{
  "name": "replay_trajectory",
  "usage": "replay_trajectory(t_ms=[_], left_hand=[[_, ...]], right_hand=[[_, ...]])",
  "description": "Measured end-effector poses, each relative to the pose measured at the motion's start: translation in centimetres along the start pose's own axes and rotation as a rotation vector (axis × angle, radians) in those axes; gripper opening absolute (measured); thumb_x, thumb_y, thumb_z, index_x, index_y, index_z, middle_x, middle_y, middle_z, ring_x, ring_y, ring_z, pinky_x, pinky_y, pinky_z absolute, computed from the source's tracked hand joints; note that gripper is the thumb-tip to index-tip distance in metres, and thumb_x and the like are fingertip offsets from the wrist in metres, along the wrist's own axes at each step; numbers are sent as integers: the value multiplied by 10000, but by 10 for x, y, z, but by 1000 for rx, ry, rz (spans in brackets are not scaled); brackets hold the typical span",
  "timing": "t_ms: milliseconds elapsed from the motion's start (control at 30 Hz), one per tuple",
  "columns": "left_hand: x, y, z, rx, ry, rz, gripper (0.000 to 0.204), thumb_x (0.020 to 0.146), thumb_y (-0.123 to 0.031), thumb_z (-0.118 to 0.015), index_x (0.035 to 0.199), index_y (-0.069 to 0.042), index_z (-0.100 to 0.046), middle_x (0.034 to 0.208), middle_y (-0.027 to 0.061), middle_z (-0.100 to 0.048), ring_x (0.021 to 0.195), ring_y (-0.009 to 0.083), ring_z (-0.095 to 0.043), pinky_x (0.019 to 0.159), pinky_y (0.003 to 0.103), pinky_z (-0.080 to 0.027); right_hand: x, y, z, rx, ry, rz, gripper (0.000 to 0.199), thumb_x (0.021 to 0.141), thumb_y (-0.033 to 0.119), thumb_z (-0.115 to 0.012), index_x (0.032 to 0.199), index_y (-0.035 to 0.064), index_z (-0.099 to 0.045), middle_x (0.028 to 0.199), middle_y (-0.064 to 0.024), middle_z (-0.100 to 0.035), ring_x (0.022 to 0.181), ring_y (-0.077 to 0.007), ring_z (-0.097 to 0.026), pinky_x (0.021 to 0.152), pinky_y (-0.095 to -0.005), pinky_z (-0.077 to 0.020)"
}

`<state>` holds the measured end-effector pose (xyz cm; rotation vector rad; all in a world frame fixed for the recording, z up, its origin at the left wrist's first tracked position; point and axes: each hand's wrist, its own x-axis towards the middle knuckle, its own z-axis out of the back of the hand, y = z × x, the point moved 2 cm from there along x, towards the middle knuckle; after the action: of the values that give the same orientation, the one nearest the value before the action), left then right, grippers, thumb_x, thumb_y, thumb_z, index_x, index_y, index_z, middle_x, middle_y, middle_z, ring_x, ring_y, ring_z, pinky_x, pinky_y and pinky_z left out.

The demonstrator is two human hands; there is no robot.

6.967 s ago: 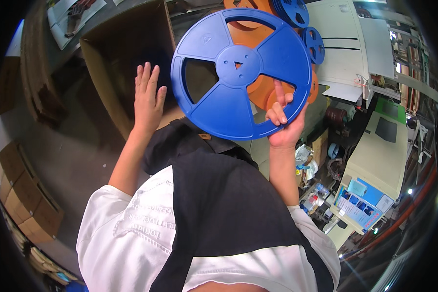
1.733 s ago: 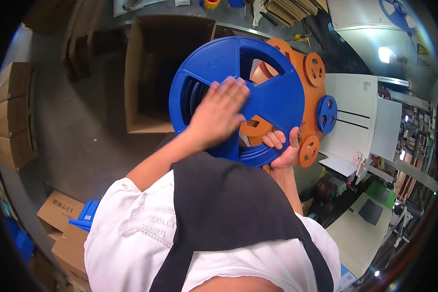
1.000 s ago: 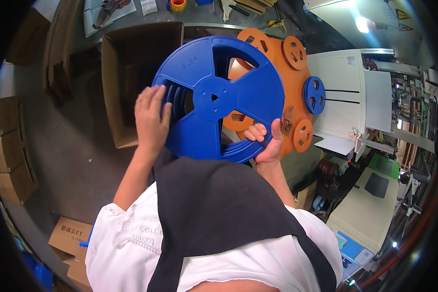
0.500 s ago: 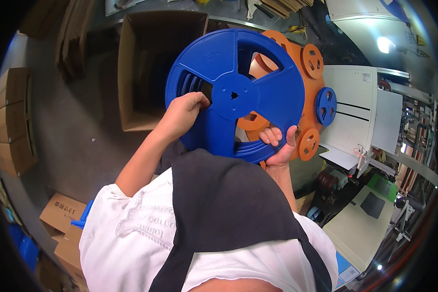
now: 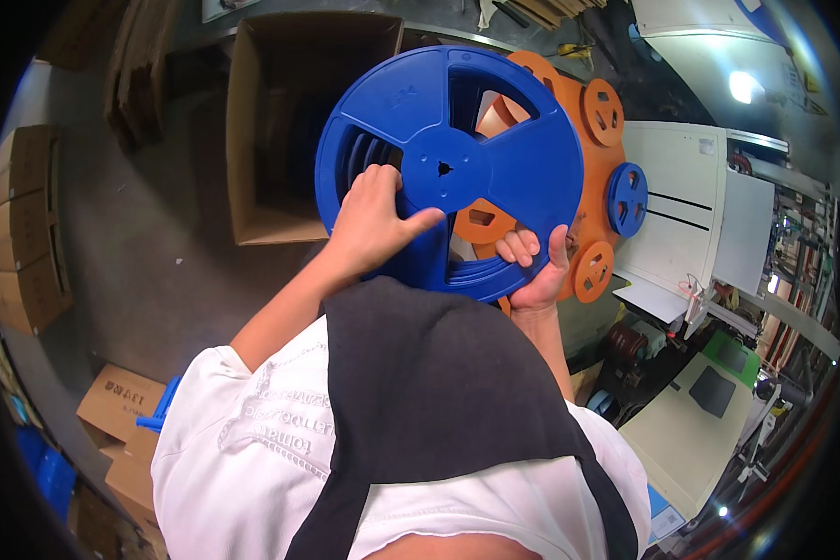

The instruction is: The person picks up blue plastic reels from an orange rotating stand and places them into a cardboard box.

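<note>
1. While I look straight down past my chest, my large blue reel (image 5: pixel 448 168) stands in front of me, its flat face turned up toward my eyes and its round rim running from upper left to lower right.
2. My left hand (image 5: pixel 371 224) lies on the reel's left half, just left of the hub; its fingers (image 5: pixel 375 183) curl into the left window of the flange, and the thumb points right across the spoke toward the centre hole.
3. My right hand (image 5: pixel 535 271) is closed on the lower right rim: the fingers wrap over the edge from behind and the thumb stands up beside them, so this hand carries the reel from below.
4. Both hands touch the reel; the left sits nearer the hub, the right at the edge. The hub lies up and to the right of my left fingers, up and to the left of my right ones.
5. Behind the reel, an orange reel (image 5: pixel 569 140) of similar width shows at its right side, with smaller orange reels (image 5: pixel 602 112) and a small blue reel (image 5: pixel 627 199) along it.
6. An open cardboard box (image 5: pixel 280 121) stands on the floor (image 5: pixel 159 252) to the upper left, just beside the reel as seen from above; I cannot tell how far below it sits.
7. A white cabinet (image 5: pixel 681 215) stands to the right, and closed cartons (image 5: pixel 23 243) are stacked at the far left.
</note>
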<state>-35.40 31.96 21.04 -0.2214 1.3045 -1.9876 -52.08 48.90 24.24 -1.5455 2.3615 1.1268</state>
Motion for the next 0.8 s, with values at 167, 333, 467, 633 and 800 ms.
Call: replay_trajectory(t_ms=[167, 333, 467, 633, 800], left_hand=[[3, 4, -14, -41, -103, 51, 424, 808, -368, -695, 914, -1, -510, 906, 145, -515, 895, 282, -508, 773, 402, -435], [12, 43, -11, -445, -111, 69, 118, 922, -133, -547, 900, -19, -567, 831, 52, -537, 748, 136, -496, 692, 274, -417], [11, 49, -12, -584, -222, 149, 129, 909, -121, -552, 971, -8, -558, 851, 87, -556, 781, 173, -538, 736, 291, -447], [2, 0, -6, -32, -174, -3, 908, 736, -405, -745, 1444, -86, -273, 1127, 208, -486, 1056, 345, -476, 911, 444, -396], [13, 32, 1, -547, -214, 93, 831, 692, -107, -737, 1410, -156, -321, 1056, 149, -512, 979, 262, -538, 860, 368, -451]], right_hand=[[1, -1, -13, -82, -12, 12, 436, 870, 475, -628, 764, 70, -509, 633, 11, -478, 560, -107, -435, 619, -263, -366], [3, -4, -13, -64, -31, 16, 480, 846, 512, -637, 722, 61, -530, 613, 7, -473, 550, -112, -418, 622, -262, -355], [4, -5, -16, -70, 27, 6, 492, 851, 528, -621, 726, 60, -533, 611, -2, -470, 585, -118, -433, 634, -262, -359], [7, -16, -34, -235, 73, -39, 513, 828, 531, -651, 908, 40, -528, 744, -34, -519, 693, -137, -486, 691, -278, -404], [6, -35, -82, -464, 61, 159, 746, 732, 524, -753, 1195, 13, -468, 986, -102, -610, 887, -215, -606, 797, -333, -491]])
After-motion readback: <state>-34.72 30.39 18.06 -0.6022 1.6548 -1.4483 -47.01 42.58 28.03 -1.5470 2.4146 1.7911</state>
